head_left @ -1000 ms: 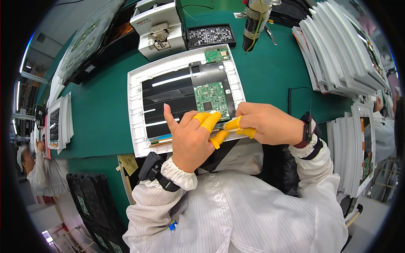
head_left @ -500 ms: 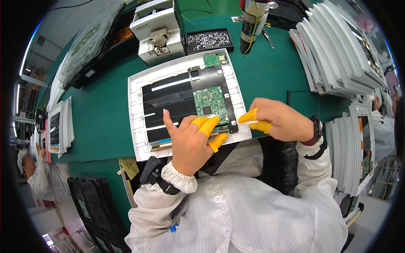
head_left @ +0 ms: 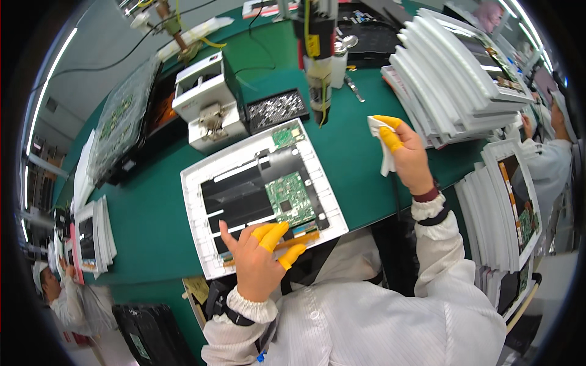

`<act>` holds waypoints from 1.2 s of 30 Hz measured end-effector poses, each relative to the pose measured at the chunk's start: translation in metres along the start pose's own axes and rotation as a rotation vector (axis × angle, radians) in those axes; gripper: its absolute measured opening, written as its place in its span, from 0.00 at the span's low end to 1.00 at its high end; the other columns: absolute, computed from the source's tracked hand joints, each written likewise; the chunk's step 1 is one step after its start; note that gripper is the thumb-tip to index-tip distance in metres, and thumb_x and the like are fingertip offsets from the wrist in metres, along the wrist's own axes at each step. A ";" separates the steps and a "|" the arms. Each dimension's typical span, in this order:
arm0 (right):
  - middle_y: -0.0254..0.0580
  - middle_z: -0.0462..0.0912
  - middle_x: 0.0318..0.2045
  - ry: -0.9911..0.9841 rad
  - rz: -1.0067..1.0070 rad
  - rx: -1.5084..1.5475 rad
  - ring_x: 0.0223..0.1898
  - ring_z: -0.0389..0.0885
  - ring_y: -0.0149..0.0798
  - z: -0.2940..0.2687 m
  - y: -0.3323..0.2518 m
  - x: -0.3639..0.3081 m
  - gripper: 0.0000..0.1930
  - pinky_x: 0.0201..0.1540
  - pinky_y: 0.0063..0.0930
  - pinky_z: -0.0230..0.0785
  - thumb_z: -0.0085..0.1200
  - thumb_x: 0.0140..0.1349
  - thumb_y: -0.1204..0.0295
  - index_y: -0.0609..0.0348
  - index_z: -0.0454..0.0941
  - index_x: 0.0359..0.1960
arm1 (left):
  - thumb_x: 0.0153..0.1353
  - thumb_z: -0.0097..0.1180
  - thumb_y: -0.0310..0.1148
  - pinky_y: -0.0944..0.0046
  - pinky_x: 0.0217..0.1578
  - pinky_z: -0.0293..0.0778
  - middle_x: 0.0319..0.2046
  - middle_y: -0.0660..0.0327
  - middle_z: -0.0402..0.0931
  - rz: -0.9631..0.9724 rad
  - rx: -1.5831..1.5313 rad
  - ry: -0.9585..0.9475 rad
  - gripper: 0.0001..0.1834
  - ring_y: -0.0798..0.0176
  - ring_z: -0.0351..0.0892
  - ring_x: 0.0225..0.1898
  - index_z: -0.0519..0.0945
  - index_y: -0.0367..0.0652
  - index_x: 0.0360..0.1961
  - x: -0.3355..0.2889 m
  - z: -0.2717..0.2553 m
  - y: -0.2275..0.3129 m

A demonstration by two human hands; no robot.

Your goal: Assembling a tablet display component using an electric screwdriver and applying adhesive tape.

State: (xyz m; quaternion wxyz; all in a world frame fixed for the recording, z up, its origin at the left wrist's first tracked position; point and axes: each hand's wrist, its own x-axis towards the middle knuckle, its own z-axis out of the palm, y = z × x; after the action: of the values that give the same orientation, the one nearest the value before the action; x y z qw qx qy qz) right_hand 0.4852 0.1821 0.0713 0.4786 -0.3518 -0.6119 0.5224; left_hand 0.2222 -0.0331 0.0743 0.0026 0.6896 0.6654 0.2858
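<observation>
A white-framed display panel (head_left: 337, 216) lies tilted on the green table, its black back side up. Mounted on it are a large green circuit board (head_left: 292, 194), a smaller board (head_left: 287, 137) at the top corner and an orange flex strip (head_left: 299, 240) along the near edge. Over that near edge rests my left hand (head_left: 256, 256), fingers spread, with yellow finger cots on several of them. It seems to touch the panel beside the strip. Raised to the right of the panel, my right hand (head_left: 410, 160) pinches a folded white wipe (head_left: 387, 157) between yellow-capped fingers.
Behind the panel stand a white machine (head_left: 210, 113) and a black tray of small parts (head_left: 278, 110). A dark hanging tool (head_left: 317, 85) and tweezers (head_left: 354, 88) are farther right. Stacked white panels (head_left: 442, 91) fill the right side. Another person (head_left: 67, 293) works at far left.
My right hand has lifted away from the panel's right edge, up and to the right, carrying the wipe. My left hand stays at the near edge. The whole view has shifted.
</observation>
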 end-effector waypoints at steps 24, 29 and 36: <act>0.41 0.81 0.37 -0.570 -0.456 -0.705 0.42 0.78 0.46 0.051 -0.030 -0.058 0.15 0.46 0.36 0.71 0.70 0.56 0.71 0.54 0.84 0.46 | 0.50 0.76 0.40 0.34 0.71 0.47 0.38 0.65 0.83 -0.021 -0.081 -0.101 0.21 0.58 0.79 0.45 0.87 0.48 0.45 -0.002 -0.014 -0.005; 0.39 0.81 0.40 -0.609 -0.360 -0.613 0.43 0.78 0.45 0.061 -0.003 -0.085 0.19 0.48 0.35 0.69 0.71 0.54 0.72 0.54 0.83 0.49 | 0.53 0.73 0.36 0.36 0.68 0.53 0.37 0.64 0.83 -0.004 -0.043 -0.209 0.18 0.58 0.78 0.42 0.87 0.47 0.46 0.005 -0.011 0.001; 0.41 0.82 0.41 -0.483 -0.416 -0.569 0.40 0.78 0.43 0.073 0.005 -0.090 0.12 0.46 0.36 0.66 0.70 0.52 0.75 0.58 0.77 0.34 | 0.55 0.70 0.31 0.45 0.65 0.61 0.36 0.62 0.82 0.010 0.011 -0.280 0.18 0.56 0.77 0.41 0.85 0.46 0.48 0.013 -0.012 -0.008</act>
State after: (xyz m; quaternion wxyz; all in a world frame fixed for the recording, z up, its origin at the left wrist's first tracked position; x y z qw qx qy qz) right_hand 0.4417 0.0768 0.0475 0.3006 -0.2064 -0.8841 0.2922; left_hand 0.2099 -0.0242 0.0864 0.0902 0.7259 0.6568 0.1834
